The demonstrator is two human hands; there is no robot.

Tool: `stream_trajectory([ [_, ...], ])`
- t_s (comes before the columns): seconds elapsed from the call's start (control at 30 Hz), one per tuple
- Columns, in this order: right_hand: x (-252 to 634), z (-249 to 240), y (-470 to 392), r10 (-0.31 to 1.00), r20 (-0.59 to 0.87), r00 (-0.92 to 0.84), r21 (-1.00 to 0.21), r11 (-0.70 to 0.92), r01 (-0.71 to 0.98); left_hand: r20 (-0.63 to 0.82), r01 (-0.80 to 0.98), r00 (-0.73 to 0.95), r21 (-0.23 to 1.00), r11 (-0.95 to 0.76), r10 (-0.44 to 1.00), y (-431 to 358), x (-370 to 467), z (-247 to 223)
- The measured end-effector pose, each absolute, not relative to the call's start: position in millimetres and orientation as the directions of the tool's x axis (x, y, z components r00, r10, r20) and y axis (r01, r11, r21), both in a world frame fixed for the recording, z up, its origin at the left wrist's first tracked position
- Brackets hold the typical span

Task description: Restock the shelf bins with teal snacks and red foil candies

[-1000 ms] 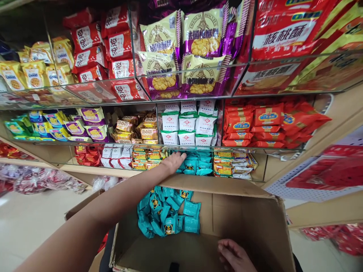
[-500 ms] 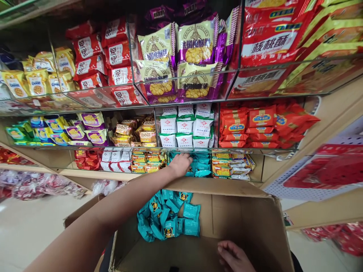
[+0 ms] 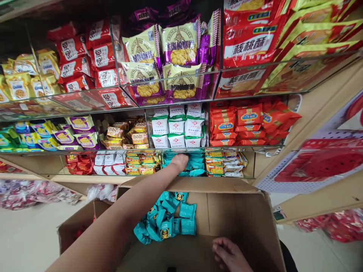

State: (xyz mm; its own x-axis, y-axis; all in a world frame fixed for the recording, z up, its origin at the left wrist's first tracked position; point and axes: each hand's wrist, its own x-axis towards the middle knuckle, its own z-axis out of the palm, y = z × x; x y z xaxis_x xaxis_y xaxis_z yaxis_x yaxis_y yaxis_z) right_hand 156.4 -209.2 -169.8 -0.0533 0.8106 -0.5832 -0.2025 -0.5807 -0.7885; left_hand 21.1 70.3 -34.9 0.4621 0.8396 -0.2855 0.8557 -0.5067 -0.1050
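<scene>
Now the left hand (image 3: pixel 179 162), grip hidden, is among shiny teal packets (image 3: pixel 196 165) just beyond the open brown cardboard box (image 3: pixel 198 185); right hand (image 3: pixel 231 255) hangs inside, loosely curled, hold unclear.

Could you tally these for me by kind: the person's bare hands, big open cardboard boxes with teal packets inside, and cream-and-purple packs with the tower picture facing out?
Bare hands: 2 (left hand, right hand)
Large open brown cardboard box holding small teal plastic packets: 1
Cream-and-purple plastic biscuit packs, tower facing out: 4
Total: 7
</scene>
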Motion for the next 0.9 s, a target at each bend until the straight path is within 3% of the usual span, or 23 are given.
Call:
stream_trajectory([
  [0.23,156,-167,-209,0.812,-0.583,-0.039,-0.794,-0.579,-0.186,-0.204,0.82,0.557,-0.014,-0.572,0.805,45,24,-19],
  [0.37,156,-169,-210,0.817,-0.575,-0.04,-0.801,-0.571,-0.18,-0.235,0.76,0.638,0.04,-0.648,0.733,34,31,-21],
  [0.9,157,-170,-209,0.82,-0.571,-0.046,-0.807,-0.571,-0.148,-0.172,0.758,0.64,-0.024,-0.652,0.749,53,45,-42],
])
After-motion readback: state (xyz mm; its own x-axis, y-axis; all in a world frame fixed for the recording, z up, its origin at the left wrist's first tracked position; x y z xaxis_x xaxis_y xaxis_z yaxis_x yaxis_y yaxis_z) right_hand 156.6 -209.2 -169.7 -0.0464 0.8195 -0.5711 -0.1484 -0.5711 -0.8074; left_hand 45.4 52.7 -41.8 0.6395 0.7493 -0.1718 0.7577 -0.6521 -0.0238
